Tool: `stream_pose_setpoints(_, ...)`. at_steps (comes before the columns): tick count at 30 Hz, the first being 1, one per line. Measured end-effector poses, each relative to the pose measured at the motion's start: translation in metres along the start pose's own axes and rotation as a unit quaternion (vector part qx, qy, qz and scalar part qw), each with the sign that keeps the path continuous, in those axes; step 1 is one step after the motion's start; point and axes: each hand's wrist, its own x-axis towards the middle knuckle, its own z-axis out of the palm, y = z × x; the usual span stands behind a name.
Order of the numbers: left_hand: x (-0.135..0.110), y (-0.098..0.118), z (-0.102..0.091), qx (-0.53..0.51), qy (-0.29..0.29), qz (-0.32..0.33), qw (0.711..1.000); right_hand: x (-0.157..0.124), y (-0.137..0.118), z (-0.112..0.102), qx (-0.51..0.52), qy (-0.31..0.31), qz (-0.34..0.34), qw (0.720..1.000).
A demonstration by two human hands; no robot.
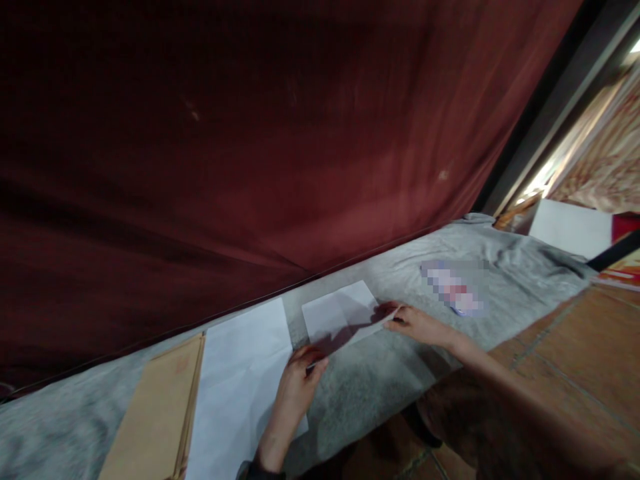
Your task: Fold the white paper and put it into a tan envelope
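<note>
Bare left hand (pixel 300 377) and bare right hand (pixel 416 324), fingers pinched nearly closed, grip opposite ends of the near edge of a creased white paper sheet (pixel 334 317) above the grey cloth-covered desk (pixel 380 395). An even, level grip with matched corners should give a straight fold. Faint reddish print on the flat brown paper stack (pixel 156 408) is unreadable; no brand or label is legible.

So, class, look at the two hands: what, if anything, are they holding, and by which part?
A white sheet of paper, held by its near edge: the left hand pinches the left end, the right hand the right.
</note>
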Motion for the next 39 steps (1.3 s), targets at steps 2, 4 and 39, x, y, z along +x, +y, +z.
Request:
stream_pose_setpoints(2,0.003,0.001,0.000,-0.011,0.022,-0.012,1.000,0.001,0.004,0.004,0.002,-0.014,0.024,1.000)
stream_pose_setpoints(4,0.006,0.000,0.001,-0.015,0.040,-0.020,0.999,0.003,0.006,0.007,0.003,-0.023,0.043,0.999)
stream_pose_setpoints(39,0.011,0.035,0.002,0.267,0.003,-0.218,0.939,0.017,0.005,0.045,-0.200,0.083,0.110,0.970)
